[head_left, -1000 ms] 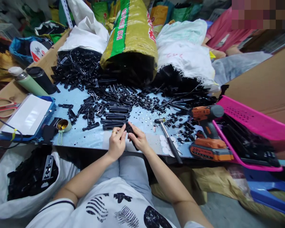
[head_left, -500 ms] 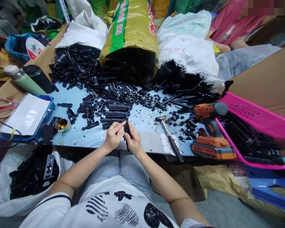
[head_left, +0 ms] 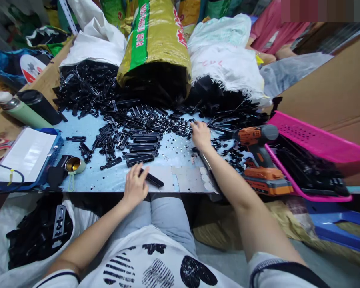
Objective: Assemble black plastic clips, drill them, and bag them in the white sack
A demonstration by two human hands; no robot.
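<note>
My left hand [head_left: 136,185] is closed around one end of a long black plastic bar [head_left: 151,178], which lies slanted at the table's front edge. Just beyond it, several similar black bars [head_left: 142,148] lie side by side in a row. My right hand [head_left: 201,135] reaches out over the pile of small screws and black parts [head_left: 178,125], its fingertips among them; whether it pinches any piece is hidden. Below my right forearm lies a hammer [head_left: 208,164], partly covered by the arm.
An orange cordless drill [head_left: 259,156] stands at right, beside a pink basket [head_left: 318,140] of black parts. Open sacks [head_left: 156,44] spill black pieces at the back. At left are a metal cup [head_left: 75,165], a green bottle [head_left: 21,110] and a blue tray [head_left: 58,140]. A person's red shirt [head_left: 267,28] shows behind.
My hands have come apart. The left has moved slightly left and down with the black bar, while the right has reached forward and right to the screw pile. The view has shifted a little.
</note>
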